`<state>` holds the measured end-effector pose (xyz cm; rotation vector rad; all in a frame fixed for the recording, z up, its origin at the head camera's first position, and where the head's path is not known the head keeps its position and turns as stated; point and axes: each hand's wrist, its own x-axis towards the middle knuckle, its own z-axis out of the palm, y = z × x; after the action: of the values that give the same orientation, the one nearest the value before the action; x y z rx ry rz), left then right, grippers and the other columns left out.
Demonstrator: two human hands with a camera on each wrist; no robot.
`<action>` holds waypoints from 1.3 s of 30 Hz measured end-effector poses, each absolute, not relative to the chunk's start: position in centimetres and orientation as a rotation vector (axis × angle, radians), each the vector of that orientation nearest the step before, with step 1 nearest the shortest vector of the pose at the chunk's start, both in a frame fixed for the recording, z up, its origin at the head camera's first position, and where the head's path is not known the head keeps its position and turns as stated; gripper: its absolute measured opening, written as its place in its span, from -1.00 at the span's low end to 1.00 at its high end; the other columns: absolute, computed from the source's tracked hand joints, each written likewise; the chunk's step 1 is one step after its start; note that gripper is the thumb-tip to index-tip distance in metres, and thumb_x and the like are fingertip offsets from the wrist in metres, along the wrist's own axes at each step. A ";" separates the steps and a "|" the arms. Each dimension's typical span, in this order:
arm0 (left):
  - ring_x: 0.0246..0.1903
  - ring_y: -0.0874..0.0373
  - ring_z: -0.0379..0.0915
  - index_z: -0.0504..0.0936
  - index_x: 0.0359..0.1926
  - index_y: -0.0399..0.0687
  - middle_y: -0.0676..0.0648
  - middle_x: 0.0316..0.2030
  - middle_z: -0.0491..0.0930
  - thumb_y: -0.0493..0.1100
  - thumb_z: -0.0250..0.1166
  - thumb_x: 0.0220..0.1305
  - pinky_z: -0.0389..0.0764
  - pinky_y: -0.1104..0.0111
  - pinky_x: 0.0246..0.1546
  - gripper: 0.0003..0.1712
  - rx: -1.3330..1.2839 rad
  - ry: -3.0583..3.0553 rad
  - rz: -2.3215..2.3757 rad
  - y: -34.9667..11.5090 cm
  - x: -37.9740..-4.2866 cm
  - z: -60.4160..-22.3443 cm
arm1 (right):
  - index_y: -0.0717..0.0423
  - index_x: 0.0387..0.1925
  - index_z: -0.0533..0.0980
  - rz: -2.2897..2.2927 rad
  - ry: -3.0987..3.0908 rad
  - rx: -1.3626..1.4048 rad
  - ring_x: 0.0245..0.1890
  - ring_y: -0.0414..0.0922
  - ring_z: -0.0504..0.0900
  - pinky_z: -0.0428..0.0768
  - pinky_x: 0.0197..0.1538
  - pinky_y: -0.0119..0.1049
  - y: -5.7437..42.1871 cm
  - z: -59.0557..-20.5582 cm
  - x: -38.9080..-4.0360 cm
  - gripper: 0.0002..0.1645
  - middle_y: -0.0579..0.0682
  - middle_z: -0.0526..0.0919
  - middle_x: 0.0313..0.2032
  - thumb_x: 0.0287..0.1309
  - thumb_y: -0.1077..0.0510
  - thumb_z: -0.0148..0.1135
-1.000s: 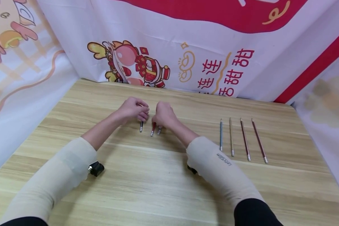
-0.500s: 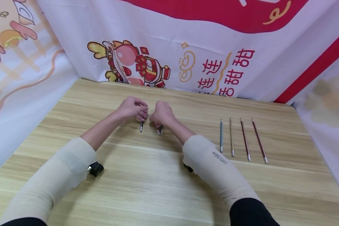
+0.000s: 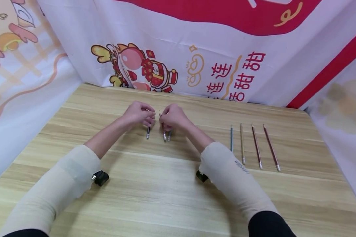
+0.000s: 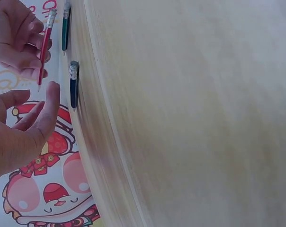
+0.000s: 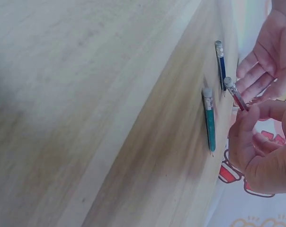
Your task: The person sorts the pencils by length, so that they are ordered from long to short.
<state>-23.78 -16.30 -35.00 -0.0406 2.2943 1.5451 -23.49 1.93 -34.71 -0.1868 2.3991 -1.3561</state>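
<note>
In the head view my right hand (image 3: 175,117) pinches a red pencil (image 3: 163,127) between thumb and fingers, its eraser end pointing toward me. The right wrist view has that red pencil (image 5: 240,100) raised off the wood. A green pencil (image 5: 210,123) lies on the table close by, partly covered by the right hand in the head view. My left hand (image 3: 139,115) hovers over a dark blue pencil (image 3: 148,132). Its fingers are loosely bent and hold nothing; in the left wrist view the dark blue pencil (image 4: 74,87) lies apart from them.
On the right of the wooden table (image 3: 154,197) lies a row: a blue pencil (image 3: 232,138), a tan pencil (image 3: 242,144) and two dark red pencils (image 3: 256,146). A printed cloth (image 3: 225,39) hangs behind the table's far edge.
My right hand has shifted the red pencil's eraser end rightward, near the green pencil, and turned the pencil so more of it shows. The left hand has stayed nearly still.
</note>
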 end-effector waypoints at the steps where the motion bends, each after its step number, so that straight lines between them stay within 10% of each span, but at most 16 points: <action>1: -0.13 -0.11 0.72 0.48 0.26 -0.50 -0.47 0.11 0.58 -0.29 0.15 0.54 0.81 0.26 -0.14 -0.60 -0.037 2.293 1.551 -16.2 -23.8 -35.0 | 0.29 -0.26 0.61 -1.352 2.402 -0.184 -0.66 -0.20 0.51 0.64 -0.49 -0.36 2.1 -34.6 -23.4 -0.94 0.06 0.64 -0.51 0.25 0.35 0.25; 14: -0.22 0.01 0.71 0.50 0.21 -0.53 -0.48 0.06 0.59 -0.31 0.14 0.54 0.81 0.27 -0.14 -0.63 -0.008 2.286 1.579 -15.1 -23.9 -35.6 | 0.27 -0.08 0.53 -1.541 2.260 -0.081 -0.56 -0.02 0.68 0.80 -0.11 0.09 4.6 -34.6 -23.1 -0.84 0.42 0.72 -0.24 0.32 0.39 0.22; 39: -0.14 -0.15 0.67 0.50 0.24 -0.49 -0.43 0.02 0.61 -0.38 0.23 0.45 0.81 0.20 -0.11 -0.60 0.049 2.259 1.516 -12.2 -24.1 -36.4 | 0.39 0.00 0.53 -1.564 2.263 -0.028 -0.51 -0.07 0.66 0.83 -0.25 -0.09 8.7 -35.1 -22.1 -0.73 0.32 0.71 -0.26 0.27 0.42 0.24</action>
<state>-24.05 -12.15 -36.37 0.0492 2.2588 1.5156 -22.15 8.74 -35.14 -0.0282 2.2628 -1.5635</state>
